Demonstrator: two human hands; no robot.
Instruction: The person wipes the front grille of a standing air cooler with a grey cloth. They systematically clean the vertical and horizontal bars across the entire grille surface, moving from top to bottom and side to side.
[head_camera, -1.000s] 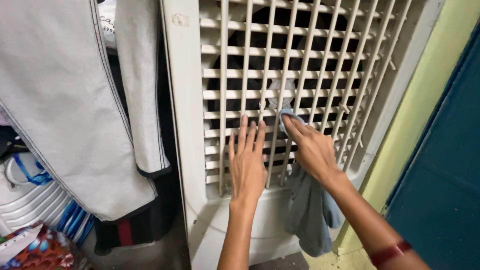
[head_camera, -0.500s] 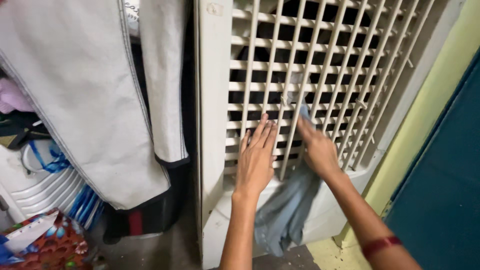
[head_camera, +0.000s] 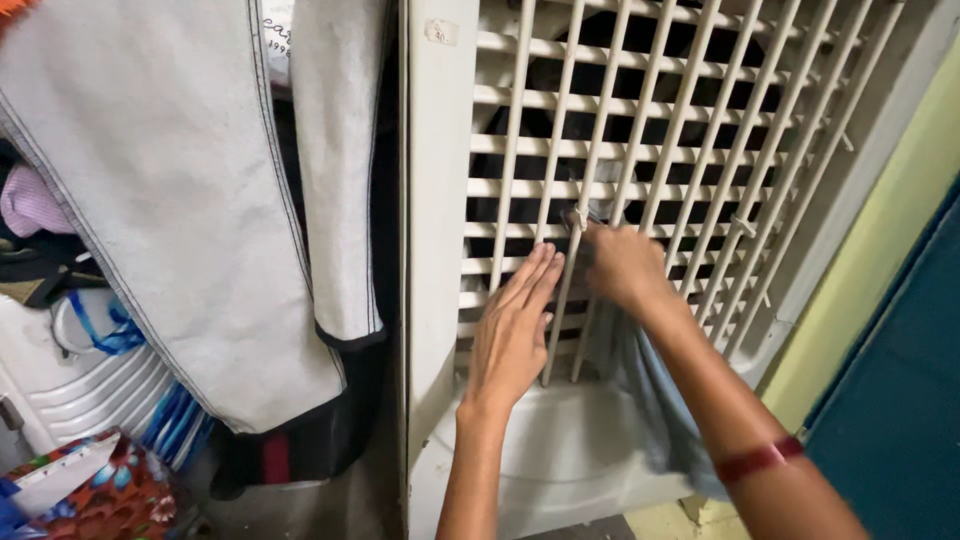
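A white air cooler (head_camera: 440, 200) stands in front of me with a slatted grille (head_camera: 690, 150) over a dark fan space. My left hand (head_camera: 512, 335) lies flat against the lower slats, fingers together and pointing up. My right hand (head_camera: 622, 265) presses a grey-blue cloth (head_camera: 650, 385) against the grille near its middle; the cloth hangs down under my wrist in front of the cooler's lower panel. A dark red band (head_camera: 755, 460) circles my right forearm.
A pale grey fabric wardrobe cover (head_camera: 170, 200) with dark stitching hangs at the left. Below it are a white ribbed container (head_camera: 80, 385) and a floral bag (head_camera: 110, 500). A yellow-green wall (head_camera: 870, 270) and a teal door (head_camera: 900, 420) are at the right.
My right hand has slid left along the grille with the cloth, toward the left hand. The view has shifted a little, and the cloth now hangs further right under my forearm.
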